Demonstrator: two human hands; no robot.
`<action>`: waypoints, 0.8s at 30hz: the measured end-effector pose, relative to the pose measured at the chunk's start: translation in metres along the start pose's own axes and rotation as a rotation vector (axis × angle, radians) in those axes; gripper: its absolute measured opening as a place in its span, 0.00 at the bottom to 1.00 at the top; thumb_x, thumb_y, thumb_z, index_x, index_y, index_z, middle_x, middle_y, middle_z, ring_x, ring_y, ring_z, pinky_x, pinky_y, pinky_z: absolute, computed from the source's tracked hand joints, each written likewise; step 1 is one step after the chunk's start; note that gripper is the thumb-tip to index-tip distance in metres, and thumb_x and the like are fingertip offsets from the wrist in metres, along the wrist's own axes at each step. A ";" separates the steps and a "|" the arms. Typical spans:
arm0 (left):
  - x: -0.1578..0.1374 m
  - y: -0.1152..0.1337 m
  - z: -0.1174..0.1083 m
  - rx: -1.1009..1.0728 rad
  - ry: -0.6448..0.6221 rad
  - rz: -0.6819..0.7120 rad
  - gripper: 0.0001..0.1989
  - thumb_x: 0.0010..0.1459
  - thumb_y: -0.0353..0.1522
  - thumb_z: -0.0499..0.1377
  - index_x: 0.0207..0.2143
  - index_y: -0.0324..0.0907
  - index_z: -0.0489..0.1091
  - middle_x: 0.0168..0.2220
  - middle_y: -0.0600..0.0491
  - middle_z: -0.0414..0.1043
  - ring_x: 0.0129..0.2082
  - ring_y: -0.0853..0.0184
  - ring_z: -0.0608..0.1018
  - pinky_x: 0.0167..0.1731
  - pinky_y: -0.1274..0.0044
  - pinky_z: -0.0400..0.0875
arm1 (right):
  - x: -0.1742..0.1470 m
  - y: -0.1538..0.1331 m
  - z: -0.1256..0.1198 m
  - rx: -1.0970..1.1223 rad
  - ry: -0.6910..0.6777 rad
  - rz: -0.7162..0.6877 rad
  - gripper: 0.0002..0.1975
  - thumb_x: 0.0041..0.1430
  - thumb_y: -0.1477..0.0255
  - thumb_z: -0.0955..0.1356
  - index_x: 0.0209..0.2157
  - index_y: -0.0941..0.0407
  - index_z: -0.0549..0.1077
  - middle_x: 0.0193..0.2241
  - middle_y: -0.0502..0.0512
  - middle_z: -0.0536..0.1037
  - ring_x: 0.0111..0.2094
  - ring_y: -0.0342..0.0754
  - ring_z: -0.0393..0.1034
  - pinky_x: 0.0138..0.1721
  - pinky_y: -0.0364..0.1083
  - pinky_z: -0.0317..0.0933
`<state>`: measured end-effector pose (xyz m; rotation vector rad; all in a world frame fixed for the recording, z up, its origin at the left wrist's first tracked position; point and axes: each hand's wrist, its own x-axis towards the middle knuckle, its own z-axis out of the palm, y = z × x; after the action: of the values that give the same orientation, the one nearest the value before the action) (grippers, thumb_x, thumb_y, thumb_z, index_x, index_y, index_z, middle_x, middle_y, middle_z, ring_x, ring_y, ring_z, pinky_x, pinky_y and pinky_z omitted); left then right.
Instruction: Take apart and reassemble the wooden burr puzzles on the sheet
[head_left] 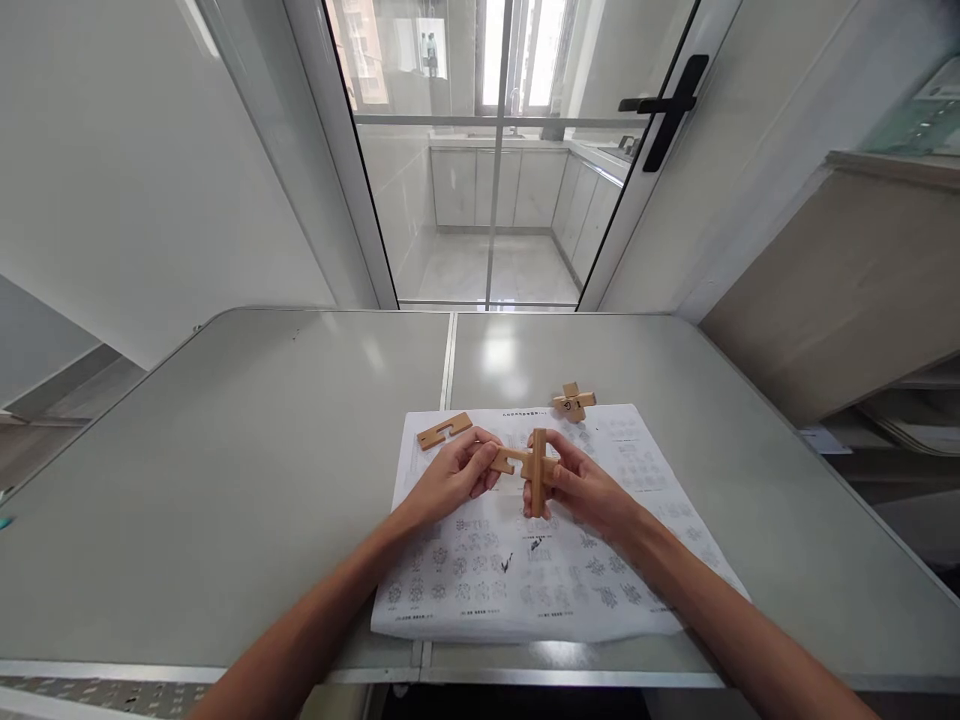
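My left hand point(466, 466) pinches the end of a flat notched wooden puzzle piece point(508, 459), whose notch faces down. My right hand point(574, 480) grips a wooden puzzle piece point(538, 470) standing upright, with another part crossing behind it. The two hands' pieces meet or overlap; I cannot tell whether they are joined. Beyond my left hand, a loose notched wooden piece point(444, 430) lies on the printed instruction sheet point(480, 590). An assembled wooden cross puzzle point(574, 402) with dark markings sits at the sheet's far edge.
The grey table point(225, 480) has a metal seam running away from me. Behind its far edge stands a glass door point(495, 200) with a black handle point(671, 105). Wooden shelving point(832, 270) stands at the right.
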<state>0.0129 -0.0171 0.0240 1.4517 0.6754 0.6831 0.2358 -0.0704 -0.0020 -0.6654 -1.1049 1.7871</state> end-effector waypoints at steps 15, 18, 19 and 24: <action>0.005 -0.010 0.000 -0.004 0.023 0.021 0.23 0.70 0.53 0.55 0.37 0.42 0.65 0.24 0.59 0.68 0.19 0.75 0.64 0.20 0.80 0.57 | 0.000 0.007 -0.004 0.008 0.153 0.019 0.33 0.55 0.45 0.77 0.46 0.47 0.58 0.23 0.46 0.82 0.21 0.53 0.80 0.14 0.39 0.58; 0.006 -0.012 -0.002 -0.004 0.069 0.014 0.23 0.69 0.54 0.55 0.38 0.42 0.65 0.24 0.59 0.68 0.19 0.74 0.63 0.20 0.80 0.56 | -0.001 0.005 -0.005 0.038 0.195 0.009 0.33 0.54 0.45 0.77 0.46 0.47 0.60 0.22 0.44 0.79 0.20 0.51 0.78 0.14 0.39 0.57; 0.007 -0.012 -0.004 -0.002 0.104 0.017 0.23 0.69 0.54 0.54 0.37 0.42 0.65 0.23 0.59 0.67 0.18 0.75 0.62 0.19 0.80 0.55 | -0.002 0.003 -0.006 0.053 0.212 -0.008 0.33 0.53 0.45 0.78 0.46 0.47 0.60 0.22 0.43 0.78 0.19 0.50 0.77 0.14 0.40 0.57; 0.007 -0.012 -0.010 0.186 0.335 0.034 0.20 0.72 0.49 0.53 0.35 0.43 0.65 0.23 0.60 0.63 0.20 0.74 0.62 0.22 0.80 0.57 | -0.002 -0.008 -0.004 -0.010 0.366 -0.085 0.24 0.61 0.48 0.74 0.44 0.49 0.66 0.25 0.46 0.78 0.24 0.48 0.76 0.21 0.43 0.62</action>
<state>0.0094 -0.0056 0.0119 1.5362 0.9963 0.9218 0.2429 -0.0690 0.0033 -0.8965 -0.8792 1.5135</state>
